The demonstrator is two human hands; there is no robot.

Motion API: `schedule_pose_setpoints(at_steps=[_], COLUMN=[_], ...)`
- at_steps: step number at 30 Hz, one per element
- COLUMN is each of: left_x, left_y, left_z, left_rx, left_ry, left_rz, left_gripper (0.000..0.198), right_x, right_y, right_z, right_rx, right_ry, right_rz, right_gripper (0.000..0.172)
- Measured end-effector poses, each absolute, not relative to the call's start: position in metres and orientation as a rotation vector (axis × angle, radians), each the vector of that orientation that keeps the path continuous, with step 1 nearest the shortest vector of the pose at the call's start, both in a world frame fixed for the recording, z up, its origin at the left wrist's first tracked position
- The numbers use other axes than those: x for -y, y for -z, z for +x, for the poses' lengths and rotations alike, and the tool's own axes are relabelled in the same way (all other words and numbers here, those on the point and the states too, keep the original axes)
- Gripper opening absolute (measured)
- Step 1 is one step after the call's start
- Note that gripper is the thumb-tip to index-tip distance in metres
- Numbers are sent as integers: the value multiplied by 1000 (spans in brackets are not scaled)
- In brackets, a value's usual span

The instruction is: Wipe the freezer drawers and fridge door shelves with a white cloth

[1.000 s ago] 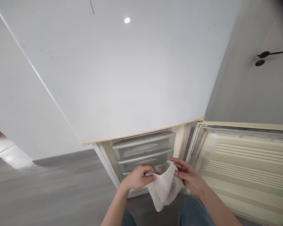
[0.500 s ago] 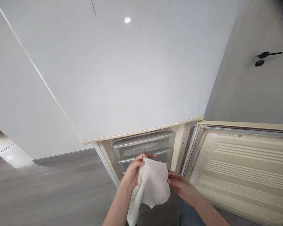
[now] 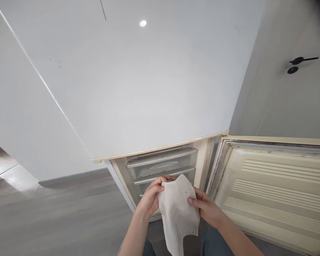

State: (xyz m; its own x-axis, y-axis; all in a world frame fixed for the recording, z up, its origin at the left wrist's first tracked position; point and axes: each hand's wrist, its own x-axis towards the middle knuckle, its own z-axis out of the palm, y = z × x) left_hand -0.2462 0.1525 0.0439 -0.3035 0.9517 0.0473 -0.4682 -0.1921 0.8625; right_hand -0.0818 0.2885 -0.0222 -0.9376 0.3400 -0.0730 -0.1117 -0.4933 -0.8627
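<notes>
Both of my hands hold a white cloth [image 3: 178, 213] in front of an open freezer compartment. My left hand [image 3: 150, 197] pinches the cloth's upper left edge, fingers curled. My right hand [image 3: 206, 209] grips its right side, thumb on the front. The cloth hangs down between my forearms. Behind it are clear freezer drawers [image 3: 161, 165] stacked in the compartment, the lower ones partly hidden by the cloth.
The closed upper fridge door [image 3: 138, 89] fills the top of the view. The lower freezer door [image 3: 277, 185] stands swung open to the right, its ribbed inner lining yellowed. A grey room door with a black handle [image 3: 302, 60] is at far right. Grey wood floor [image 3: 56, 213] lies to the left.
The cloth went from stretched between both hands to hanging longer and flatter. My left hand rose a little, and my right hand shifted to grip the cloth's right side.
</notes>
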Motion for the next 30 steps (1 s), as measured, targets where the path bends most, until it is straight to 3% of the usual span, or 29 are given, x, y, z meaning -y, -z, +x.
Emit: schedule_pose_setpoints(at_steps=[3, 8, 16, 24, 27, 30], left_x=[-150, -147, -152, -130, -127, -128], left_y=[-42, -46, -44, -57, -64, -67], left_z=[-246, -242, -237, -254, -246, -238], left_rx=[-1136, -1239, -1010, -1673, -1771, -1864], left_ry=[-1686, -1620, -1644, -1228, -1139, -1102], left_rz=[748, 771, 752, 1274, 1359, 1338], left_gripper=[5, 8, 4, 9, 4, 19], right_x=[-295, -303, -290, -315, -318, -317], right_y=[14, 21, 30, -5, -7, -1], right_z=[-79, -75, -79, -62, -59, -59], right_rx=[1553, 2002, 1824, 2206, 2119, 1936], right_ry=[-2316, -2087, -2381, -1548, -1635, -1818], right_rz=[-428, -519, -352, -439, -440, -442], right_gripper=[50, 37, 39, 27, 27, 30])
